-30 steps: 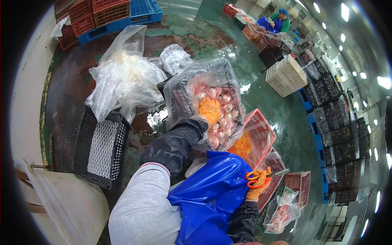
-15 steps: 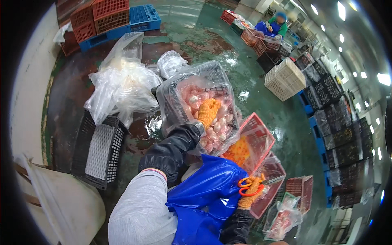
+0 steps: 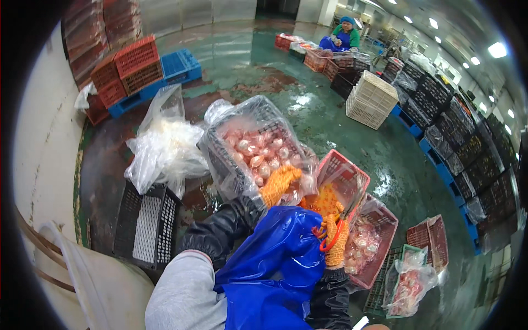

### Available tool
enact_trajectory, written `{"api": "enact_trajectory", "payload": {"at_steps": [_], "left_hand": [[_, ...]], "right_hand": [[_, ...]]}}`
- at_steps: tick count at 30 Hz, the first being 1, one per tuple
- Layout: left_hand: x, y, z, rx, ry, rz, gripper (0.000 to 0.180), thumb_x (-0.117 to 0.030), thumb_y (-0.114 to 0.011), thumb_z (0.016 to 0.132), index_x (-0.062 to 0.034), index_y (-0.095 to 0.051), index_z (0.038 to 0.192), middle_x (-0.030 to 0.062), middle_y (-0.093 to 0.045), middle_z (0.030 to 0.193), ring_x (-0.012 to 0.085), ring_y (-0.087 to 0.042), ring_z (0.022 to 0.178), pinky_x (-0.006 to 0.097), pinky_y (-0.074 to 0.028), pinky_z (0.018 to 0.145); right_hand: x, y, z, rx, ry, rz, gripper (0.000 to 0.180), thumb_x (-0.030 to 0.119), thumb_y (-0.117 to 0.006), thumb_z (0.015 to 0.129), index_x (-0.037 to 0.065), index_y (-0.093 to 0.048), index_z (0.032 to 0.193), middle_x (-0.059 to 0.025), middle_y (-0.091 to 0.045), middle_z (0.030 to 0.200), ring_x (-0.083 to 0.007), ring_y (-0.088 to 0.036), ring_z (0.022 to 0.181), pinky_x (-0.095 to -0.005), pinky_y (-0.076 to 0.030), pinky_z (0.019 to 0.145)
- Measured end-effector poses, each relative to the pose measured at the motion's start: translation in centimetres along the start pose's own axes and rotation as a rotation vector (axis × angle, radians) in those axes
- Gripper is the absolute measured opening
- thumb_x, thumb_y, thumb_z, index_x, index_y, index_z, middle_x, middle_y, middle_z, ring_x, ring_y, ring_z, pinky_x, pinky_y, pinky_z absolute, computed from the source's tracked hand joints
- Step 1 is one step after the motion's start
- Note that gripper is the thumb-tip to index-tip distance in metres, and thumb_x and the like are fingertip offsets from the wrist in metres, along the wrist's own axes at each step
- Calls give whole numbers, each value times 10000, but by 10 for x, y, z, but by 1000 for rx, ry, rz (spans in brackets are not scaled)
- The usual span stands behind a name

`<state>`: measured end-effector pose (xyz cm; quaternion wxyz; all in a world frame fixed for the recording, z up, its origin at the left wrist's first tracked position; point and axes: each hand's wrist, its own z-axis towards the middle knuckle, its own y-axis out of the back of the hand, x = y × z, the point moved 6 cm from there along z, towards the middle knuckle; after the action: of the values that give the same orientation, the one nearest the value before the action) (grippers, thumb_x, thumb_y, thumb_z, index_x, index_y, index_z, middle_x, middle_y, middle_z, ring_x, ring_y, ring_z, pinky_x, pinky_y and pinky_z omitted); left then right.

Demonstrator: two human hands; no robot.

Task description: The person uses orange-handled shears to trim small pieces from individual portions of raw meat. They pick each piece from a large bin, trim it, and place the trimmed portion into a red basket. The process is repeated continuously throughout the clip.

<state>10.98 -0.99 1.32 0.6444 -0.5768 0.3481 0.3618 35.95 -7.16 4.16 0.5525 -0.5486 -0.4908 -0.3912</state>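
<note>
My left hand point(image 3: 280, 184), in an orange knit glove, is at the near right side of a black crate point(image 3: 212, 157) lined with clear plastic. Its fingers are curled; whatever they hold is hidden. Pale, roundish wet pieces point(image 3: 264, 165) in pinkish film lie inside that crate. My right hand point(image 3: 335, 245), gloved alike, is closed around orange-handled scissors point(image 3: 324, 234) beside my blue apron point(image 3: 269, 253). Just beyond it stands a red crate point(image 3: 360, 184) holding orange-yellow contents point(image 3: 325, 201). Another red crate point(image 3: 390, 231) with pinkish-white pieces is right of this hand.
On the left are an empty-looking black crate point(image 3: 124, 220) and crumpled plastic sheeting point(image 3: 165, 148). A bagged pink load lies on a green crate point(image 3: 379, 280) at lower right. White crates point(image 3: 374, 96) and stacked black crates point(image 3: 462, 137) stand right. A co-worker point(image 3: 346, 36) sits far off.
My left hand has drawn back from the middle of the black crate to its near right side. My right hand, with the scissors, is higher in view. The view has tilted up.
</note>
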Motion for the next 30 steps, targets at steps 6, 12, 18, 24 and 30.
{"api": "enact_trajectory", "payload": {"at_steps": [6,12,18,24,30], "left_hand": [[-75,-123,-46,306,-159,675,239,-149,-533,810,-75,-596,1028,107,-543,1043,247,-514,971,341,-438,819],[-32,-129,-44,515,-791,1313,275,-168,-540,757,-86,-580,1016,117,-540,1014,288,-506,941,369,-416,836],[-8,-143,-32,539,-30,845,243,-195,-574,786,-63,-590,989,112,-577,963,244,-538,899,352,-440,778],[-11,-163,-42,264,487,-292,356,-408,-469,883,-85,-549,1011,54,-593,857,169,-566,721,315,-488,654],[-7,-166,-61,69,68,626,283,-230,-535,887,-32,-480,1082,72,-548,970,143,-515,895,286,-450,771]], "right_hand": [[40,-30,-12,112,-93,-36,250,225,-531,879,70,-535,1075,-53,-580,771,-146,-537,528,-240,-424,436],[40,-19,-21,98,242,-56,278,250,-509,892,30,-556,1055,-7,-544,724,-65,-457,529,-211,-352,437],[39,-21,-34,213,14,293,273,170,-498,889,43,-506,1131,-33,-565,953,-80,-546,767,-204,-447,587],[80,-25,-45,-70,367,117,315,179,-512,880,42,-481,1161,-81,-580,1000,-172,-584,849,-271,-493,674],[40,-3,-36,-315,425,-36,380,126,-558,851,53,-436,1203,-31,-554,987,-109,-540,780,-229,-452,594]]}}
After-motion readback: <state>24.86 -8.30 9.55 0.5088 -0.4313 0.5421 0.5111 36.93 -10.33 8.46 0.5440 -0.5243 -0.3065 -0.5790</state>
